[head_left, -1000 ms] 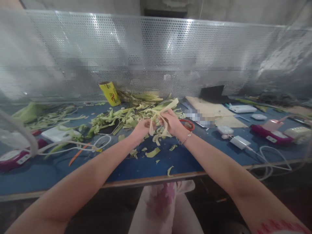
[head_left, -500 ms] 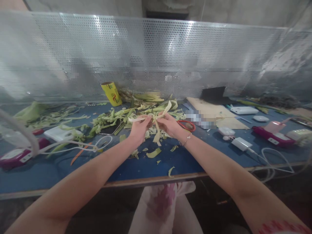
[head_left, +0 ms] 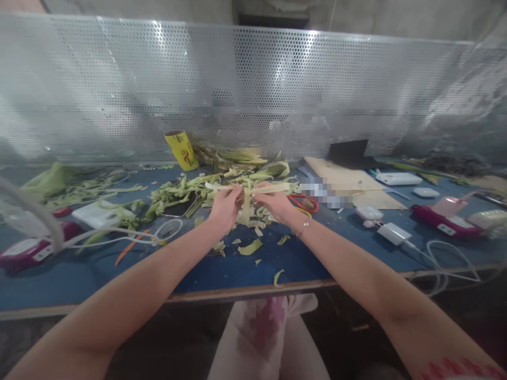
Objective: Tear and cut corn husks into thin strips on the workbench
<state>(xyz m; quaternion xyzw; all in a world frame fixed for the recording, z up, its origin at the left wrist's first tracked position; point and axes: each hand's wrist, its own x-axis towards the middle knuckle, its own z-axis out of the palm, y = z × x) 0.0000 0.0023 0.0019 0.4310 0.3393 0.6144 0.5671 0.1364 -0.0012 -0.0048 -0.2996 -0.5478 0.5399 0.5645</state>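
Note:
Over the middle of the blue table, several pale leaf strips (head_left: 278, 188) cross one another between my two hands. My left hand (head_left: 225, 207) pinches them on one side, with a strip end poking out to its left. On the other side, my right hand (head_left: 278, 205) has its fingers closed on the same strips, and one lies straight out to the right above it. Another strip hangs down between the hands. Just beyond sits a heap of green plant stalks and shreds (head_left: 178, 198). Red-handled scissors (head_left: 311, 199) lie right beside my right hand.
A yellow tube (head_left: 182, 151) stands tilted at the back, before a perforated metal screen (head_left: 273, 95). To the left are a purple power strip (head_left: 29, 252), white cables and an orange strip (head_left: 130, 248). Tan folders (head_left: 340, 174), a white charger (head_left: 394, 234) and another purple power strip (head_left: 447, 221) lie right.
The strip on the right, which pointed up and away, now lies flat and straight out to the right. Both hands stay near the same place, still gripping.

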